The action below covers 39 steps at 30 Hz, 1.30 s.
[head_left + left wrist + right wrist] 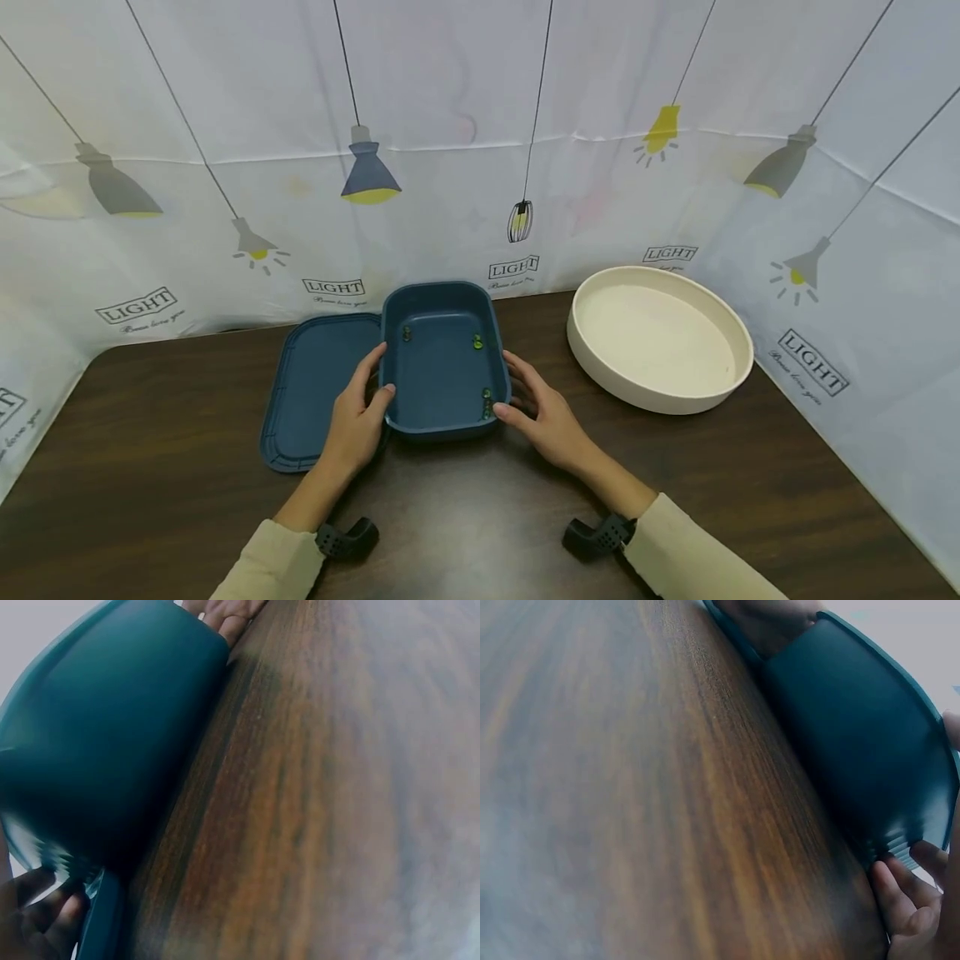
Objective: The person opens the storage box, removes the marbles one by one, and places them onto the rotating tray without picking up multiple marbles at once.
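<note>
Your left hand point(357, 418) and right hand point(551, 422) grip opposite sides of an open, dark-blue, rounded-rectangular plastic box point(438, 379). Small green glassy pieces point(477, 342) dot its floor. It sits right of a flat dark-blue plastic lid point(318, 383).

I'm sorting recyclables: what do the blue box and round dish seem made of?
The blue box seems satin plastic: it shows soft sheen and molded-looking ridges. The round dish is matte cream, likely plastic; no grain or metallic glint shows, though coated wood remains possible.
</note>
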Each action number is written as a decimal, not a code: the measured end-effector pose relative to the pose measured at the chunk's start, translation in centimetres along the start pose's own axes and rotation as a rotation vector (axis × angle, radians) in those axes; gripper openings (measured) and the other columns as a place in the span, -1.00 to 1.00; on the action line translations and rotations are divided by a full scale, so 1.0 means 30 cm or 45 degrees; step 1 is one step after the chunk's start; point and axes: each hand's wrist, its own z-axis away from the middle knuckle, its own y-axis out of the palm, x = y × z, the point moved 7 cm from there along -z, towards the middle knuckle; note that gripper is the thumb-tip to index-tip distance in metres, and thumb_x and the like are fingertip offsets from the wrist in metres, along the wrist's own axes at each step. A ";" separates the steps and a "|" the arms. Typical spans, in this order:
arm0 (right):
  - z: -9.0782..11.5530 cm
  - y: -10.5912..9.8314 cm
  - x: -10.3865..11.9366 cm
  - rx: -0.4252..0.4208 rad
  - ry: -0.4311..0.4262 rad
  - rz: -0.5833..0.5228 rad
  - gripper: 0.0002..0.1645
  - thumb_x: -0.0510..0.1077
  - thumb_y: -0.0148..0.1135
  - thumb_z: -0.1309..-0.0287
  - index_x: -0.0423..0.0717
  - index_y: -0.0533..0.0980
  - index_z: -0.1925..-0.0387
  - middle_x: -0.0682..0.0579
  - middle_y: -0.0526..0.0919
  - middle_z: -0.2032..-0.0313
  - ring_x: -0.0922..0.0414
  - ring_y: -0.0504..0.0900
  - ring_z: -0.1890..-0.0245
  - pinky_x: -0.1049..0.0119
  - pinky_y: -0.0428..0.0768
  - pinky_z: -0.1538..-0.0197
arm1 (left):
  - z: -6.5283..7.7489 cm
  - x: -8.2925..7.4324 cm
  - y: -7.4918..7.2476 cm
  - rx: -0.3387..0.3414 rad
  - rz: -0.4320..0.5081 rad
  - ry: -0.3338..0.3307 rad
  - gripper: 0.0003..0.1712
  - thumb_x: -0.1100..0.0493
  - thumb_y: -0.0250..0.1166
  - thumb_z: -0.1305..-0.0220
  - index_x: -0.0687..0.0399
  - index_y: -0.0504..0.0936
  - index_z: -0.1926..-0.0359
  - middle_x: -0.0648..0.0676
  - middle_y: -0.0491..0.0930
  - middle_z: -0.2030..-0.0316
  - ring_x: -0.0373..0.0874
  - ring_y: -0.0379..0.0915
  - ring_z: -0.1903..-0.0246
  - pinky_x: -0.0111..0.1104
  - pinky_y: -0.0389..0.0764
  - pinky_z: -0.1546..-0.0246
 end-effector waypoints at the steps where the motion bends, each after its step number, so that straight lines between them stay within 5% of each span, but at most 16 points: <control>1: 0.004 0.000 0.001 -0.003 -0.001 -0.005 -0.15 -0.04 0.22 -0.40 0.21 0.06 -0.58 -0.12 0.31 -0.48 -0.11 0.40 -0.45 -0.07 0.51 -0.32 | 0.001 -0.001 0.000 0.000 0.003 0.001 -0.35 0.16 0.03 -0.52 -0.16 0.16 -0.56 0.13 0.22 -0.53 0.12 0.25 -0.47 0.15 0.38 -0.36; 11: 0.075 -0.096 0.022 -0.268 0.023 0.133 -0.32 -0.03 0.22 -0.41 0.11 0.26 -0.48 -0.13 0.47 -0.37 -0.04 0.57 -0.30 0.04 0.64 -0.18 | 0.015 0.009 0.005 0.008 -0.034 -0.033 -0.34 0.15 0.02 -0.52 -0.20 0.14 -0.57 0.16 0.21 -0.53 0.15 0.22 -0.48 0.18 0.37 -0.35; 15: 0.143 -0.191 0.045 -0.413 -0.097 0.221 -0.38 -0.21 0.25 -0.36 0.02 0.37 -0.40 -0.10 0.56 -0.28 -0.03 0.62 -0.21 0.24 0.67 -0.12 | 0.018 0.016 0.008 0.010 -0.051 -0.043 -0.33 0.14 0.03 -0.51 -0.21 0.14 -0.57 0.17 0.22 -0.53 0.14 0.22 -0.48 0.19 0.36 -0.36; 22: 0.178 -0.374 0.126 -0.675 -0.324 0.267 -0.42 -0.45 0.28 -0.20 -0.25 0.48 -0.27 -0.22 0.63 -0.13 0.33 0.65 -0.08 0.60 0.60 -0.05 | 0.006 0.003 0.001 0.006 -0.050 -0.024 -0.33 0.16 0.03 -0.51 -0.18 0.14 -0.57 0.18 0.21 -0.53 0.14 0.19 -0.50 0.20 0.33 -0.37; 30: 0.201 -0.595 0.119 -0.947 -0.093 0.421 -0.46 -0.22 0.29 -0.30 -0.12 0.49 -0.30 -0.10 0.62 -0.20 0.29 0.57 -0.17 0.64 0.47 -0.14 | 0.003 0.005 0.004 0.006 -0.048 -0.022 -0.33 0.16 0.02 -0.52 -0.18 0.13 -0.57 0.14 0.19 -0.54 0.13 0.17 -0.51 0.20 0.31 -0.39; 34: 0.231 -0.698 0.072 -1.073 0.064 0.500 -0.45 -0.09 0.29 -0.32 -0.09 0.49 -0.31 -0.10 0.60 -0.25 0.07 0.51 -0.30 0.41 0.41 -0.33 | 0.001 0.005 0.003 0.005 -0.050 -0.025 -0.33 0.17 0.02 -0.51 -0.15 0.13 -0.57 0.15 0.18 -0.54 0.14 0.17 -0.51 0.20 0.31 -0.38; 39: 0.286 -0.802 -0.013 -1.171 0.269 0.441 -0.39 0.04 0.20 -0.38 -0.04 0.42 -0.38 -0.11 0.48 -0.37 -0.04 0.36 -0.44 0.01 0.23 -0.51 | 0.004 0.004 0.002 0.006 -0.064 -0.026 -0.33 0.14 0.02 -0.51 -0.16 0.13 -0.57 0.17 0.20 -0.53 0.14 0.19 -0.49 0.21 0.33 -0.36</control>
